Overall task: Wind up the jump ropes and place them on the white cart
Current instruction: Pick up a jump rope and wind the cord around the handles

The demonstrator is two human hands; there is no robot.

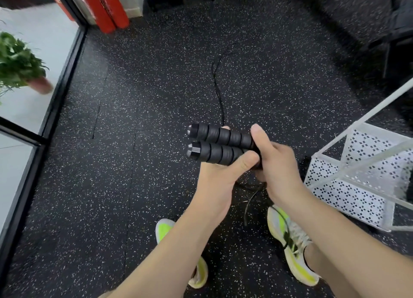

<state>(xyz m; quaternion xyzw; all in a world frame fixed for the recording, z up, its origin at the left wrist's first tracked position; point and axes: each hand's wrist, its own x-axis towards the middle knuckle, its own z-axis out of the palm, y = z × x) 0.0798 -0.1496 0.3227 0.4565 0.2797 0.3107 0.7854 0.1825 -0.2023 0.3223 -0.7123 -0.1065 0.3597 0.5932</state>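
Gripping handles point(220, 144), seemingly both hands point(250, 174)

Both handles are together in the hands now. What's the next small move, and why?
Probably start winding: the left hand and right hand hold both handles side by side, while the rope trails unwound across the floor. Wrap it around the handles before turning to the white cart.

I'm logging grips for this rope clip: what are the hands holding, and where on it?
Both hands, left hand and right hand, hold the two black jump rope handles together, gripping their cord ends; the capped ends stick out free.
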